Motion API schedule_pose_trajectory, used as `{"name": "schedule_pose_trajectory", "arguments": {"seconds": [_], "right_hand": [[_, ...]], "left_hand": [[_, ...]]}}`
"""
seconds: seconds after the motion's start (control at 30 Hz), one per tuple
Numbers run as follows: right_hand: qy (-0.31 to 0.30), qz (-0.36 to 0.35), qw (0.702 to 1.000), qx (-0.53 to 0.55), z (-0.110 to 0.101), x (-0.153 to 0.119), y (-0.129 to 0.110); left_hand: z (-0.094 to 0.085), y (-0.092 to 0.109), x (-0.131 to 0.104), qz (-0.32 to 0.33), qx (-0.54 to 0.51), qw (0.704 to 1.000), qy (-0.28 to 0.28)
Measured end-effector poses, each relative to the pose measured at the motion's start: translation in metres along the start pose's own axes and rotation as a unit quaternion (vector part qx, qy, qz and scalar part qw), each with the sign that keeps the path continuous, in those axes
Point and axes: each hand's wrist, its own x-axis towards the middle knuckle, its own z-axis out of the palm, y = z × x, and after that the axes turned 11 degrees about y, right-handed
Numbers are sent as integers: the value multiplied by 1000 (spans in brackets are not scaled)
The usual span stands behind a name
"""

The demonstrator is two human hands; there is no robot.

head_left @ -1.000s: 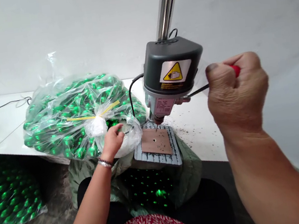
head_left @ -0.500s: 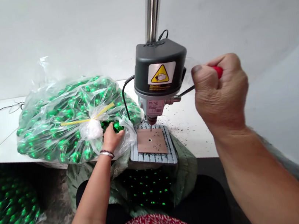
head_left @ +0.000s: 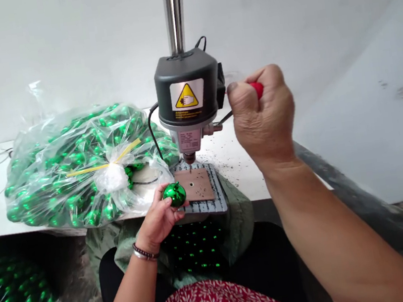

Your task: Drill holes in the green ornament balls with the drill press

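Note:
A shiny green Christmas bauble (head_left: 174, 195) rests in the fingers of my left hand (head_left: 160, 220), at the left edge of a brown board (head_left: 202, 183) with a small hole. My right hand (head_left: 266, 119) is wrapped round the red knob (head_left: 257, 90) of the drill press lever. Between the hands stands the drill press (head_left: 188, 93), its thin bit (head_left: 190, 167) pointing down, raised above the board. The board lies on the grey slotted base (head_left: 219, 188). Left of the press, a torn clear plastic bag (head_left: 77, 173) holds many green baubles.
Dark shavings are scattered on the white table (head_left: 245, 180). Below the base, a green sack (head_left: 240, 215) hangs open with green baubles inside. Another bag of baubles (head_left: 11, 292) is at lower left. A black cable (head_left: 151, 128) runs beside the press.
My left hand has come out of the bag's opening with a green bauble and moved right, beside the board. My right hand stays on the lever knob. The whole view has shifted slightly.

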Motion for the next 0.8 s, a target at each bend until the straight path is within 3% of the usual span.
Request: {"name": "schedule_pose_trajectory", "arguments": {"seconds": [0.07, 0.13, 0.27, 0.37, 0.67, 0.8], "right_hand": [[-3, 2, 1000, 11, 0, 0, 1], [-9, 5, 1000, 15, 0, -1, 2], [-38, 5, 999, 11, 0, -1, 7], [-55, 7, 998, -4, 0, 0, 10], [-68, 17, 997, -25, -2, 2, 8], [-68, 14, 997, -18, -3, 2, 8]], "left_hand": [[7, -3, 4, 12, 69, 997, 32], [12, -2, 10, 62, 201, 975, 71], [17, 3, 26, 207, 443, 866, 103], [19, 7, 38, 225, 513, 822, 103], [27, 5, 52, 232, 547, 801, 73], [32, 7, 59, 233, 584, 775, 67]]}}
